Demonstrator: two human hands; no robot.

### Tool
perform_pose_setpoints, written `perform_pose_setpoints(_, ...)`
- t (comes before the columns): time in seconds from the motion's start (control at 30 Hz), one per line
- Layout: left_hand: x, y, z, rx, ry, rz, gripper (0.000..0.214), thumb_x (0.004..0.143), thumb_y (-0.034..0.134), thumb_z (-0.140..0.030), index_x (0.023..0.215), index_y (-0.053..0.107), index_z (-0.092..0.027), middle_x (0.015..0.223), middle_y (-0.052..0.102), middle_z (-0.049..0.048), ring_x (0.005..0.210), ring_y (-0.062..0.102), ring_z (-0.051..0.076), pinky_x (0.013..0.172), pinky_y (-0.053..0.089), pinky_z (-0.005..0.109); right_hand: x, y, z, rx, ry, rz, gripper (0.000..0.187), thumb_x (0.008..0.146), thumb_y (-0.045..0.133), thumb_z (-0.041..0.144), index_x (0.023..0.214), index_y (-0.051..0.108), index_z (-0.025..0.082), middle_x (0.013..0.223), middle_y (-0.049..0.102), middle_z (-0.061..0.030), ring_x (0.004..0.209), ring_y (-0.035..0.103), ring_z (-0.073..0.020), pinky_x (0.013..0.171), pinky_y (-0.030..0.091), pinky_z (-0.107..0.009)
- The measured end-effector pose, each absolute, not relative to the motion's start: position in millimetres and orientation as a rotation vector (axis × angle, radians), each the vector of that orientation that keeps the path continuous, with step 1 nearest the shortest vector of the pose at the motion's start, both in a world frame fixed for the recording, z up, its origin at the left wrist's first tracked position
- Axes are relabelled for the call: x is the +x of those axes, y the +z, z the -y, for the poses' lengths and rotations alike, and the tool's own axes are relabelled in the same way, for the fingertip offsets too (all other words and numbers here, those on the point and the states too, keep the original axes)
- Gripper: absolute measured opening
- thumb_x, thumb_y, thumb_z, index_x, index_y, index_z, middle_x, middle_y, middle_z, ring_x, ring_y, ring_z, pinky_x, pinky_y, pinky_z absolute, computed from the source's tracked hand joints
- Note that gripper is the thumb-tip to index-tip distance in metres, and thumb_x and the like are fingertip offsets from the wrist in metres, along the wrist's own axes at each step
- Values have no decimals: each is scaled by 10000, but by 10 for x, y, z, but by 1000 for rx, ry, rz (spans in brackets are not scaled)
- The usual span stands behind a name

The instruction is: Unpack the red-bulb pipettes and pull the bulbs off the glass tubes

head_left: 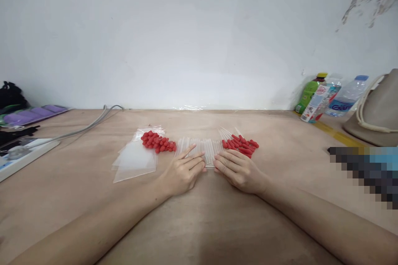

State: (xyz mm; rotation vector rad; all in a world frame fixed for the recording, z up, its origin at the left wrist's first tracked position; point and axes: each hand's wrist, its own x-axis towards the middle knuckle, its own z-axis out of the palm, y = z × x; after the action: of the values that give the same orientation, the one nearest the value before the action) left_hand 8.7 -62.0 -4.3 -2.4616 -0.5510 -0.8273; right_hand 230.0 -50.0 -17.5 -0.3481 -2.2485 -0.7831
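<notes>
A row of clear thin tubes (209, 149) lies side by side in the middle of the table. My left hand (185, 169) is at their near left side, index finger stretched over them, the other fingers closed towards the thumb. My right hand (238, 169) faces it from the right, fingers pressed together. A short piece of clear tube (210, 167) spans crosswise between the fingertips of both hands. A speck of red, like a rubber bulb, peeks out under my right fingertips; most of it is hidden. Loose red rubber bulbs (157, 141) are heaped left; droppers with red bulbs (241, 144) lie right.
Clear plastic bags (137, 159) lie under and beside the left heap. A grey cable (90, 126) runs to a white power strip (31, 155) at left. Bottles (312, 91), a carton (317, 103) and a beige bag (377, 103) stand at the right against the wall.
</notes>
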Motion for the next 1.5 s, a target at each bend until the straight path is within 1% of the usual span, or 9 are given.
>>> perform_pose_setpoints(0.17, -260, -30, 489, -2361, -940, 759, 149, 843, 447, -110, 864, 589, -152, 874, 677, 45, 956, 609, 177, 965, 411, 419, 2639, -170, 403, -509, -749, 2174, 191, 821, 524, 130, 990, 614, 140, 994, 668, -77, 993, 571, -191, 844, 442, -345)
perform_pose_setpoints(0.3, -374, -32, 431, -2342, -973, 953, 136, 861, 460, -170, 911, 586, -172, 885, 634, 53, 844, 596, 161, 768, 491, 313, 2775, -100, 337, -698, -760, 2042, 209, 778, 612, 209, 982, 633, 247, 891, 679, -23, 821, 591, -153, 714, 420, -300)
perform_pose_setpoints(0.43, -321, -35, 430, -2344, -872, 1196, 232, 882, 383, -172, 1010, 574, -146, 832, 533, 74, 737, 535, 153, 618, 468, 260, 2830, -82, 225, -882, -547, 1942, 186, 819, 547, 241, 985, 631, 233, 785, 633, -26, 643, 552, -103, 590, 412, -233)
perform_pose_setpoints(0.57, -340, -33, 377, -2323, -858, 1225, 308, 853, 356, -118, 1114, 519, -128, 858, 495, 86, 768, 505, 172, 644, 461, 282, 2993, -87, 63, -1139, -228, 1709, 201, 796, 550, 309, 929, 601, 168, 723, 604, -25, 549, 506, -100, 522, 410, -227)
perform_pose_setpoints(0.73, -353, -42, 289, -2304, -1005, 1156, 214, 850, 392, -109, 990, 548, -154, 844, 539, 61, 779, 533, 155, 695, 460, 269, 3255, -182, -136, -1391, 11, 1475, 266, 744, 548, 372, 879, 638, 161, 577, 538, 2, 494, 453, -110, 504, 390, -250)
perform_pose_setpoints(0.93, -271, -70, 260, -2357, -1034, 1118, 158, 828, 410, -103, 865, 555, -155, 799, 561, 51, 717, 545, 145, 639, 461, 258, 3298, -276, -201, -1489, 365, 1354, 310, 681, 558, 337, 907, 645, 143, 769, 641, -62, 630, 558, -142, 572, 439, -256)
perform_pose_setpoints(1.07, -227, -77, 299, -2414, -1077, 1099, 139, 826, 441, -147, 872, 572, -157, 815, 585, 52, 739, 559, 145, 675, 469, 266, 3240, -222, -161, -1500, 379, 1369, 282, 630, 602, 332, 821, 618, 126, 698, 624, -52, 568, 536, -125, 512, 416, -234)
perform_pose_setpoints(1.27, -205, -49, 393, -2472, -1072, 1101, 203, 792, 541, -284, 936, 604, -156, 884, 601, 71, 806, 550, 179, 743, 473, 319, 3271, -254, -208, -1524, 402, 1513, 295, 655, 596, 417, 775, 646, 152, 672, 649, -49, 533, 532, -129, 487, 388, -241)
perform_pose_setpoints(1.5, -201, -54, 421, -2424, -1061, 1113, 169, 799, 540, -260, 907, 630, -166, 945, 581, 82, 903, 503, 208, 805, 436, 369, 3299, -275, -245, -1570, 369, 1627, 384, 716, 513, 512, 768, 684, 173, 651, 652, -34, 538, 528, -138, 519, 383, -257)
